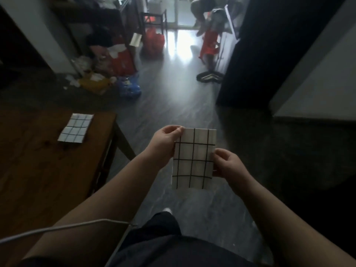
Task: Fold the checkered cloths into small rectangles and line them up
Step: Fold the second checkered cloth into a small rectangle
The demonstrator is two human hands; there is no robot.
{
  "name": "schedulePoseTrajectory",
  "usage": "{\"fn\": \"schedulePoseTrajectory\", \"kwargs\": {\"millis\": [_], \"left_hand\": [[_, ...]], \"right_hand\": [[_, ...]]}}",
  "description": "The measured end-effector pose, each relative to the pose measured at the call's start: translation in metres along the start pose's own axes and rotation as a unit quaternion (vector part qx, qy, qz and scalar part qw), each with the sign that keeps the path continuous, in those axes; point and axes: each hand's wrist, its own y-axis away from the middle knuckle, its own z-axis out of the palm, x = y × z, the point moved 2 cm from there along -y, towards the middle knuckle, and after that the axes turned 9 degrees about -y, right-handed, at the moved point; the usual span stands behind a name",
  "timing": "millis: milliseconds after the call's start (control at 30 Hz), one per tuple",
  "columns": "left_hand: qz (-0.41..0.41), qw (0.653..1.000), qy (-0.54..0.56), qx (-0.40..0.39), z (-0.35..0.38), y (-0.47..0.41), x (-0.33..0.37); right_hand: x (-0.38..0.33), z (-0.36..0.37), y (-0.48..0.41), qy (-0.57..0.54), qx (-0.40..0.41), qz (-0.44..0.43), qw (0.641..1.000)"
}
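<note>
A white cloth with a black grid [193,158] hangs folded into a tall rectangle in the air over the floor, in front of me. My left hand [165,143] pinches its top left corner. My right hand [228,163] pinches its right edge about halfway down. A second checkered cloth [75,128], folded into a small rectangle, lies flat on the brown wooden table [44,170] to the left, near the table's far right corner.
A white cable [63,227] runs across the table's near edge. Bags and clutter [115,70] lie on the floor at the back left. A person sits in the far doorway [204,14]. A dark cabinet [254,54] stands to the right.
</note>
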Motion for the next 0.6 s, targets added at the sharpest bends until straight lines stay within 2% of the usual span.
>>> {"fn": "schedulePoseTrajectory", "kwargs": {"millis": [100,167,300,400,600], "left_hand": [[-0.004,0.999,0.020,0.045,-0.032,-0.049,0.015],[-0.011,0.998,0.031,0.048,-0.048,-0.076,0.024],[-0.070,0.997,0.033,-0.004,-0.105,-0.144,0.043],[-0.083,0.996,-0.015,-0.014,-0.151,-0.189,0.062],[-0.049,0.996,-0.032,0.074,-0.221,-0.280,0.107]], "right_hand": [[-0.021,0.021,-0.061,0.048,-0.018,-0.015,0.999],[-0.035,0.033,-0.095,0.073,-0.017,-0.029,0.997],[-0.072,0.072,-0.196,0.090,-0.002,-0.048,0.995],[-0.100,0.107,-0.269,0.096,0.000,-0.045,0.994],[-0.143,0.178,-0.389,0.114,-0.038,-0.047,0.992]]}}
